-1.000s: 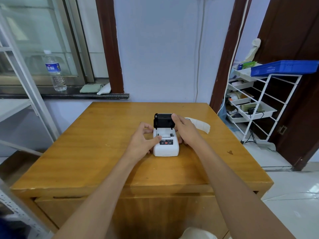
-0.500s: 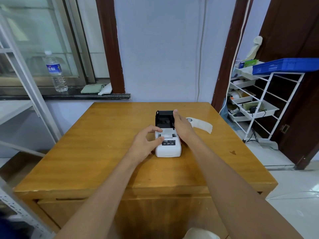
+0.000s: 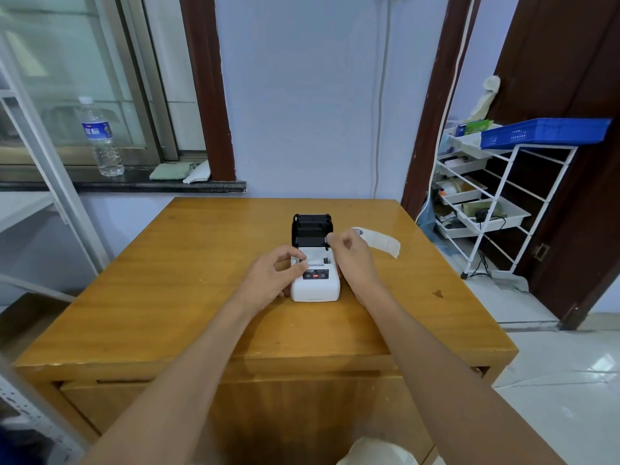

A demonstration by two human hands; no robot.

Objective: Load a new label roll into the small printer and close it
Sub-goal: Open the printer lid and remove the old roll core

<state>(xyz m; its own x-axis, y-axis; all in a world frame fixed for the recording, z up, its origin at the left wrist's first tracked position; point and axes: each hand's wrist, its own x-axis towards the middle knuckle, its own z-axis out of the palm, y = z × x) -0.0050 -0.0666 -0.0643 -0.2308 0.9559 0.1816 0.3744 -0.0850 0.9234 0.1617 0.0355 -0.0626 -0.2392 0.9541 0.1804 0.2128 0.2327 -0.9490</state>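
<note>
Lid's up, roll not in yet

Going left to right: our left hand (image 3: 273,275) is clamped on the left side of the small printer (image 3: 315,280), thumb across its top, pinning it to the table (image 3: 167,297). The lid (image 3: 312,229) stands open just past our fingers, and the paper bay looks empty as far as we can tell. Our right hand (image 3: 352,260) sits against the printer's right edge, fingers loosely curled on nothing. The label roll (image 3: 382,241) lies just beyond and right of that hand, long axis running away rightward, so the right hand's clearly nearer for the pickup.
</note>
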